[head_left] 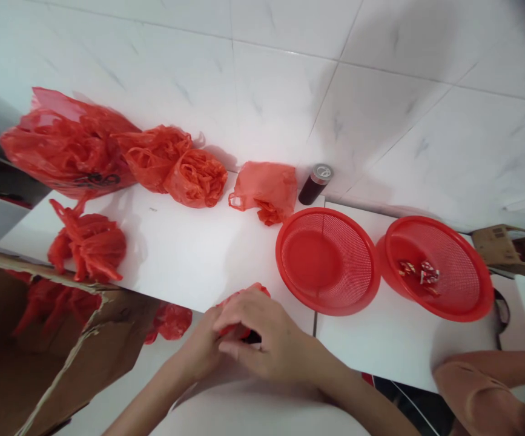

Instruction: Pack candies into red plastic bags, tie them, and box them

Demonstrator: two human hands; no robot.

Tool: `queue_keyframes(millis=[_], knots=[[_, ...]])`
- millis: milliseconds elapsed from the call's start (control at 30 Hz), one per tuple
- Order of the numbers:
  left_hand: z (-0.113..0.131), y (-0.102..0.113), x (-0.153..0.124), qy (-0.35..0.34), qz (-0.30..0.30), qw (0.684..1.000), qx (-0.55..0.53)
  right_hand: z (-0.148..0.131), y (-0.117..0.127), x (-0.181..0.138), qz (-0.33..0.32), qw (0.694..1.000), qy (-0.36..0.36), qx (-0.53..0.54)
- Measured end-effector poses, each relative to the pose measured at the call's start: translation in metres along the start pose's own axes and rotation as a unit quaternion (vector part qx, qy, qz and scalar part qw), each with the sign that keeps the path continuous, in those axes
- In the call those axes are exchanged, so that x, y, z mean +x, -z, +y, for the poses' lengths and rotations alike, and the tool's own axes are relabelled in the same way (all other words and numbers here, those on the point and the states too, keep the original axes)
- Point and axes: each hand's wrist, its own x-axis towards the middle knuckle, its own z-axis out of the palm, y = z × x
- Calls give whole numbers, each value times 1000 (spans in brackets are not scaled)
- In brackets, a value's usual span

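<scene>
Gripping a small red plastic bag [243,295], the fingers [239,315] of the right hand [266,339] curl over it from above, closed on the plastic w/ the thumb tucked under; something small and dark shows just below those fingers, can't tell what. Left hand [205,348] sits right behind and partly under the right one, touching it, its fingers mostly hidden, so can't tell if they pinch the bag or just back it up. Bag and both hands sit at the near edge of the white tabletop [184,248], about mid-frame.

Further out, right of the hands: two red mesh baskets side by side, rims nearly touching. Nearer basket [327,260] shows only its bare mesh; far-right basket [439,266] holds a few small wrapped candies [419,272]. Behind the first basket, by the tiled wall, a dark cylindrical can [315,183] stands upright, just beside a flattened red bag [264,191]. Along the wall to the left: a row of crumpled red bags [108,154], biggest at far left. A knotted bundle of red bags [87,242] lies near the tabletop's left edge. Below that, an open cardboard box [39,357] w/ more red plastic inside. Bottom right corner: another person's bent limb [475,393], well apart from the hands.
</scene>
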Motion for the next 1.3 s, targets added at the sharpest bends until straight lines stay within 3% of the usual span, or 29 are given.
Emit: queue_keyframes(millis=[67, 200, 333, 467, 600, 667, 767, 900, 1000, 1133, 1300], knots=[[1, 1, -1, 32, -32, 998, -53, 11, 3, -2, 37, 998, -38, -18], [0, 6, 0, 78, -50, 986, -139, 26, 10, -15, 39, 990, -137, 9], [3, 14, 4, 88, -48, 983, -155, 13, 14, -28, 35, 991, -125, 42], [11, 24, 8, 62, -82, 991, -86, 5, 18, -24, 24, 995, -77, 59], [10, 25, 8, -15, -118, 992, 31, 29, 10, -7, 59, 993, -106, -7], [4, 23, 8, -20, -82, 992, 93, 44, 2, -2, 58, 987, -148, -26], [-6, 16, 7, -18, 29, 992, 122, 57, -9, -4, 34, 976, -213, 36], [-9, 10, 8, -89, 147, 978, 119, 57, -14, -11, -5, 956, -258, 138], [-7, 11, 10, -89, 134, 975, 152, 55, -13, -12, 27, 957, -246, 149], [-7, 13, 12, -106, 80, 977, 169, 52, -13, -9, 155, 972, -157, 77], [-12, 23, 14, -104, 64, 978, 169, 52, -3, -10, 199, 975, -98, 24]])
